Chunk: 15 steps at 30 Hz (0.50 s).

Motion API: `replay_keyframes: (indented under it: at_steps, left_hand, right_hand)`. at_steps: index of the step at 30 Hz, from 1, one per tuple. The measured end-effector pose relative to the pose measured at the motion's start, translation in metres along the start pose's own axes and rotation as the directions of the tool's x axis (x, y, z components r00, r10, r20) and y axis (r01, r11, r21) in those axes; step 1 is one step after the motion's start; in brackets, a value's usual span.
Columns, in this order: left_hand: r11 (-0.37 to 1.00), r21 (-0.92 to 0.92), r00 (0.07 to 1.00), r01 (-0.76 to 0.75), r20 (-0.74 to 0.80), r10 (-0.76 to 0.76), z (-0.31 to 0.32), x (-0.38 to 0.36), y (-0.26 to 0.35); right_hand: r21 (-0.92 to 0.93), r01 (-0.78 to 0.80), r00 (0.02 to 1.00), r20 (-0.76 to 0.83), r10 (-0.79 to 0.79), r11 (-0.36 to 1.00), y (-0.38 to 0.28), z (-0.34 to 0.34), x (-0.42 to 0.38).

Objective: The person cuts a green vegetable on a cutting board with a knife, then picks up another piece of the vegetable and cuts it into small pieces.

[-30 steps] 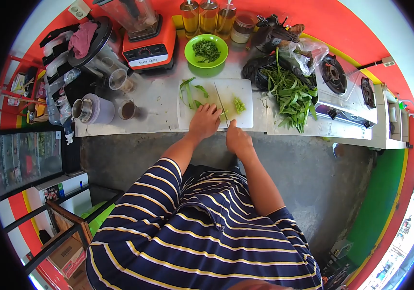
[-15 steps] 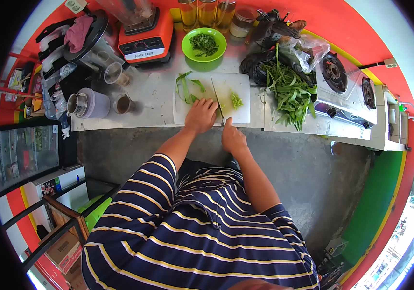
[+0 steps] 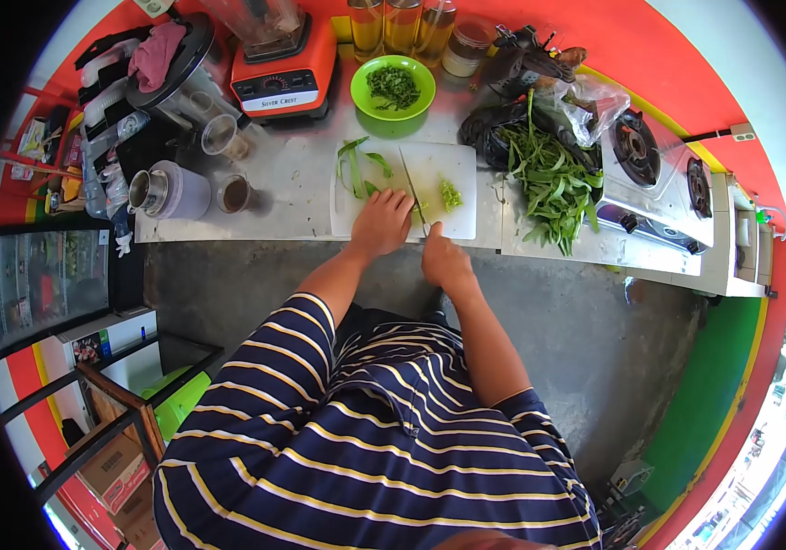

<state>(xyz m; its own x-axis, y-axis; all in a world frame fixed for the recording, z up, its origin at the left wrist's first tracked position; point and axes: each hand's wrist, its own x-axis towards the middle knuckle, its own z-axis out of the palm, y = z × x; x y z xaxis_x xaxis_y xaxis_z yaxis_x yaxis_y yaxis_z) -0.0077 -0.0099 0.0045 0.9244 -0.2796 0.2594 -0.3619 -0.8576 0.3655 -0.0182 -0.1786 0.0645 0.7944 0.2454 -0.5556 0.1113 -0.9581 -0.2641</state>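
A white cutting board (image 3: 459, 165) lies at the counter's front edge. My right hand (image 3: 448, 259) is closed around the handle of a knife (image 3: 410, 178), whose blade points away from me over the board. Just left of the blade, my left hand (image 3: 383, 222) presses on green leaf stalks, fingers bent together. Long green leaves (image 3: 353, 169) stick out beyond that hand on the board's left part. To the right of the knife sits a small heap of chopped pale green stalk (image 3: 450, 194). What lies directly under my left fingers is mostly hidden.
Behind the board stands a green bowl (image 3: 417, 98) of chopped leaves. A leafy bunch (image 3: 553, 188) lies to the right, beside a gas stove (image 3: 659, 197). On the left are a red blender (image 3: 308, 81), a glass of brown liquid (image 3: 235, 193) and a metal-topped container (image 3: 184, 191).
The view has shifted slightly. Both hands and the knife keep nearly the same places on the board.
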Motion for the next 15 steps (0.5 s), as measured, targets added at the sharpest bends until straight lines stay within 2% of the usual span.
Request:
replay_keyframes:
  at_steps: [5, 9, 15]
  left_hand:
    - [0.999, -0.043, 1.000, 0.018, -0.014, -0.019, 0.001, 0.002, 0.000]
    - [0.999, -0.043, 0.999, 0.026, -0.026, -0.027, 0.002, 0.003, -0.001]
    - [0.973, -0.217, 0.997, 0.079, 0.016, -0.077, -0.009, 0.005, 0.003]
  right_hand:
    - [0.048, -0.051, 0.995, 0.086, 0.047, 0.998, -0.003, -0.005, -0.015]
    - [0.044, -0.034, 0.999, 0.023, 0.033, 0.998, 0.005, 0.013, -0.001]
    - [0.068, -0.026, 0.994, 0.108, 0.019, 0.997, 0.009, -0.013, -0.010]
